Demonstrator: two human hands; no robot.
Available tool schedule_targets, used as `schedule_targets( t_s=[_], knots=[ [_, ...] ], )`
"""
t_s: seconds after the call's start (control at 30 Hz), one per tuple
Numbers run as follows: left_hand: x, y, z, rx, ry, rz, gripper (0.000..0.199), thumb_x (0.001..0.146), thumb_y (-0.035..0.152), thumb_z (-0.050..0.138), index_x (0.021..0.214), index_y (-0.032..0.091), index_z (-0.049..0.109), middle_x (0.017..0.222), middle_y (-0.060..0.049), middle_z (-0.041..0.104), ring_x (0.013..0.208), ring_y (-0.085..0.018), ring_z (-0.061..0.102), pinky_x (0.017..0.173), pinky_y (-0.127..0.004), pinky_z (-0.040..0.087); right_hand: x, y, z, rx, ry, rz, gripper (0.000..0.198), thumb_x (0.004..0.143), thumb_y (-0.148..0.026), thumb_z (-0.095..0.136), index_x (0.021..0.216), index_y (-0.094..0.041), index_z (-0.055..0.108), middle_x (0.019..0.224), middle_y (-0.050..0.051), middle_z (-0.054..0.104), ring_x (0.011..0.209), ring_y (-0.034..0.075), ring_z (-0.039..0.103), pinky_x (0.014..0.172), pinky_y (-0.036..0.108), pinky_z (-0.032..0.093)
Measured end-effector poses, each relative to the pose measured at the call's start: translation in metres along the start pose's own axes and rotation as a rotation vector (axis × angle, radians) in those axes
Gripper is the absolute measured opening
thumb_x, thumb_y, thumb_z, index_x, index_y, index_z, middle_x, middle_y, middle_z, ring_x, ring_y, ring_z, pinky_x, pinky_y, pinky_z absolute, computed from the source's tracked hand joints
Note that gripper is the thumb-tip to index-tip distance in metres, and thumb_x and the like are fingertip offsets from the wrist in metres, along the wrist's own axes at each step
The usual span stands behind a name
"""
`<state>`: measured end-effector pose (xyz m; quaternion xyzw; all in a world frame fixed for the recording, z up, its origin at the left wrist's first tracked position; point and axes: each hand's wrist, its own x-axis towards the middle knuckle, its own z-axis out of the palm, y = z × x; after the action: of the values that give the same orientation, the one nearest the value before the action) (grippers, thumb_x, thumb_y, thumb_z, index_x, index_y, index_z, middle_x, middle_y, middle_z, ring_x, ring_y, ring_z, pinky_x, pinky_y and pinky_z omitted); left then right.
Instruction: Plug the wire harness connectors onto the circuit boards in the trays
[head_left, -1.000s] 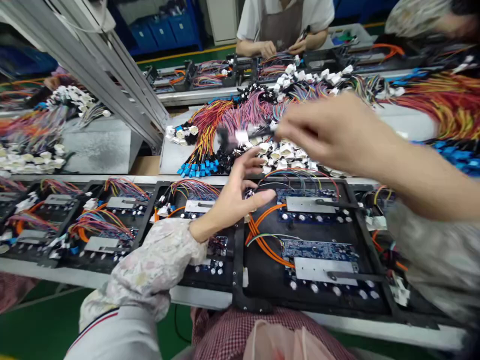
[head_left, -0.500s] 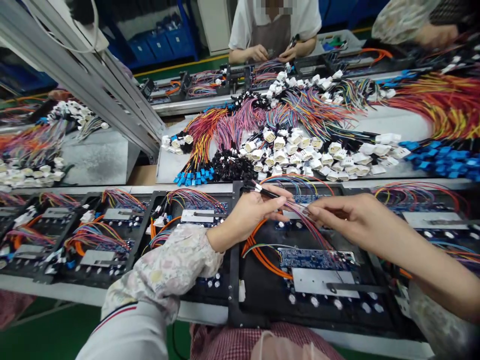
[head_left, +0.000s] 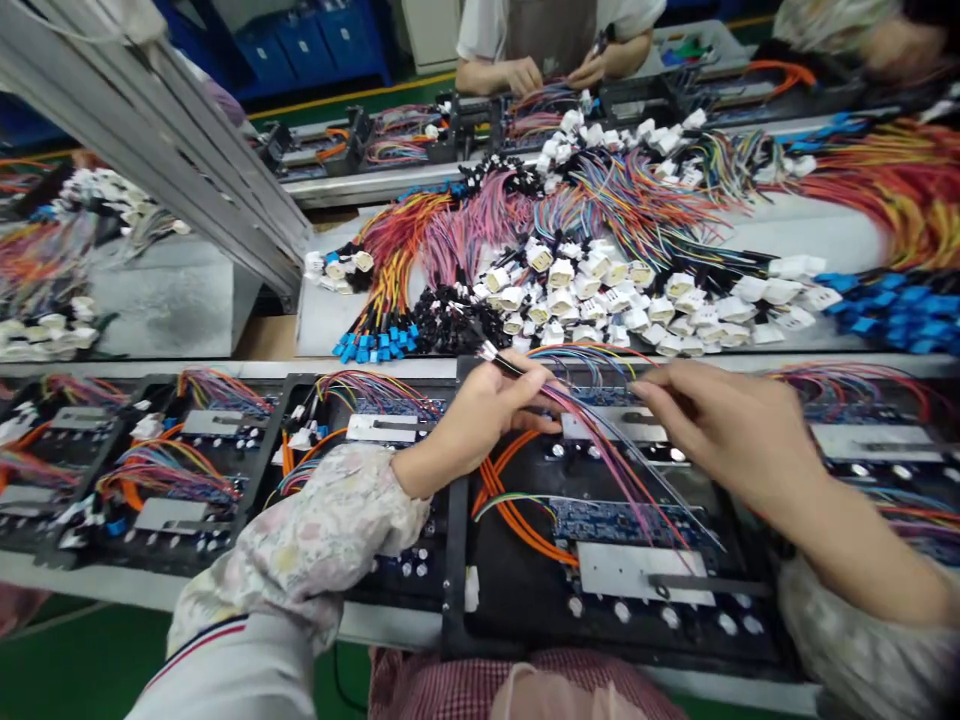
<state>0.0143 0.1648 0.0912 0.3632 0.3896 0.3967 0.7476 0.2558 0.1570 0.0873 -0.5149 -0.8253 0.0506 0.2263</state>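
My left hand [head_left: 501,400] is closed round a wire bundle [head_left: 592,420] near its black-sleeved end. White tips poke out above the fingers, while the loose pink, red and grey wires droop to the lower right. Just right of the bundle, my right hand [head_left: 724,430] hovers with its fingers loosely bent and no wire visibly in them. Below the wires lies a blue circuit board [head_left: 622,522] with a silver plate [head_left: 645,572], set in a black tray [head_left: 525,620]. Orange wires [head_left: 517,515] curve across the tray to that board.
Behind the tray lie heaped harnesses with white connectors [head_left: 562,300], black connectors [head_left: 454,320] and blue connectors [head_left: 375,343]. More trays with wired boards [head_left: 187,470] line the bench to the left. A metal post [head_left: 187,150] slants at upper left. A co-worker's hands [head_left: 525,75] work opposite.
My right hand has drawn back from the wires, which now hang loose from my left hand. The view has shifted slightly.
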Motion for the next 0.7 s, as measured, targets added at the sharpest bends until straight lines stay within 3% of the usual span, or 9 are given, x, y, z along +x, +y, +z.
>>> schedule_targets(
  t_s=[0.1, 0.3, 0.5, 0.7],
  knots=[
    [0.004, 0.004, -0.006, -0.02, -0.033, -0.025, 0.013, 0.094, 0.028, 0.062, 0.098, 0.016, 0.063, 0.089, -0.003, 0.07, 0.08, -0.012, 0.071, 0.067, -0.022, 0.06, 0.005, -0.001, 0.017, -0.062, -0.03, 0.007, 0.031, 0.099, -0.035, 0.042, 0.099, -0.023, 0.071, 0.091, 0.006, 0.076, 0.075, 0.02, 0.07, 0.061, 0.032, 0.044],
    [0.005, 0.008, -0.02, -0.021, -0.117, -0.159, 0.017, 0.083, 0.022, 0.075, 0.095, 0.014, 0.065, 0.089, -0.003, 0.071, 0.087, -0.016, 0.073, 0.073, -0.025, 0.061, 0.01, 0.004, 0.039, -0.112, -0.137, -0.018, 0.031, 0.098, -0.033, 0.043, 0.099, -0.024, 0.072, 0.088, 0.004, 0.076, 0.076, 0.02, 0.07, 0.061, 0.031, 0.041],
    [0.004, 0.007, -0.02, 0.035, -0.061, -0.108, 0.015, 0.086, 0.023, 0.071, 0.098, 0.016, 0.066, 0.09, -0.003, 0.071, 0.077, -0.013, 0.071, 0.062, -0.021, 0.06, 0.013, 0.002, 0.041, -0.116, -0.142, -0.015, 0.03, 0.098, -0.033, 0.044, 0.1, -0.022, 0.073, 0.091, 0.005, 0.077, 0.077, 0.019, 0.071, 0.062, 0.03, 0.042],
    [0.006, 0.002, -0.02, -0.003, -0.059, -0.063, 0.01, 0.088, 0.021, 0.068, 0.094, 0.015, 0.063, 0.087, -0.003, 0.072, 0.08, -0.012, 0.071, 0.068, -0.023, 0.061, 0.014, 0.001, 0.039, -0.127, -0.177, 0.001, 0.029, 0.096, -0.033, 0.047, 0.099, -0.024, 0.075, 0.087, 0.005, 0.077, 0.077, 0.021, 0.07, 0.06, 0.031, 0.042]
  ],
)
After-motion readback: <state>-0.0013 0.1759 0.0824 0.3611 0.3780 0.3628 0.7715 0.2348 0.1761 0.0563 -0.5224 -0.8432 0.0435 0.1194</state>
